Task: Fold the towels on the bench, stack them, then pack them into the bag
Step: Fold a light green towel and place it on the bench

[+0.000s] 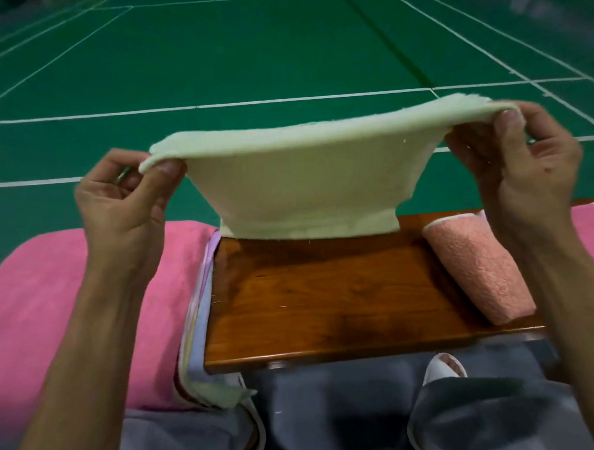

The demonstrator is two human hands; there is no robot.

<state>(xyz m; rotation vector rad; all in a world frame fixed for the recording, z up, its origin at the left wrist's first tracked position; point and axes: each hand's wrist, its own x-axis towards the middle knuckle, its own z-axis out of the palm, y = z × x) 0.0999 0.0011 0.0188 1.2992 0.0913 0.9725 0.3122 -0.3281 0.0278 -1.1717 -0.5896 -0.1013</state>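
A pale cream towel (301, 184) hangs stretched in the air above the wooden bench (325, 301). My left hand (126, 204) pinches its left top corner and my right hand (522, 169) pinches its right top corner. The towel's lower hem reaches down to the far edge of the bench. A folded salmon-pink towel (475, 272) lies on the bench under my right forearm. A large bright pink towel (56, 307) covers the bench to the left, with several pale towel layers (198, 329) under its right edge. No bag is in view.
A green court floor (249, 58) with white lines stretches beyond the bench. My grey trousers (346, 408) and white slippers (442, 371) show below the bench's near edge. More bright pink cloth (588, 224) shows at the far right.
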